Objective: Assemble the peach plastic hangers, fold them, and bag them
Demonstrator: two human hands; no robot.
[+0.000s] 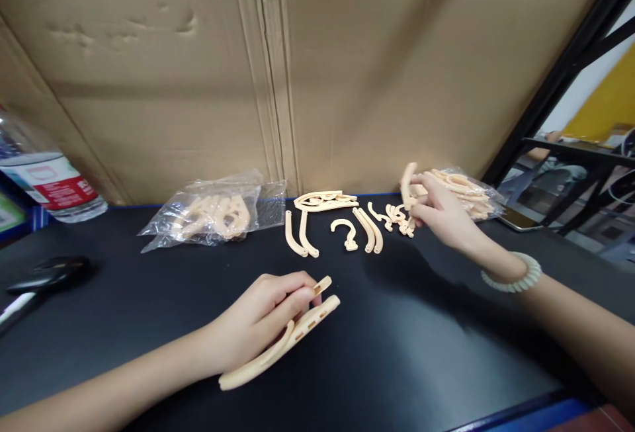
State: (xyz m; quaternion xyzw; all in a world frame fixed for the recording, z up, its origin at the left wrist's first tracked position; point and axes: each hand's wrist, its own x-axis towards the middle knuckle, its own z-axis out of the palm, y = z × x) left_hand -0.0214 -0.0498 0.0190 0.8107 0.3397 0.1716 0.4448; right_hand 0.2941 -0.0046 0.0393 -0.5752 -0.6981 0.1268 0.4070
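Note:
My left hand point(265, 316) is closed around cream plastic hanger pieces point(313, 321), long slotted and curved parts, held just over the dark tabletop. At the back right, my right hand point(441, 214) pinches a short curved hanger piece point(407, 182) between thumb and fingers. Beside it lies a small pile of hanger hooks point(394, 214). A clear bag of hanger arms point(466, 187) sits behind that hand, partly hidden by it. Between my hands rest a single hook point(350, 235), a pair of curved arms point(370, 230) and another pair of arms point(301, 235).
A folded hanger point(325, 201) lies by the cardboard wall point(377, 75). To the left are a clear bag of cream parts point(213, 215), a water bottle point(64, 184) and a black computer mouse point(49, 274). A black metal frame point(550, 75) stands at right.

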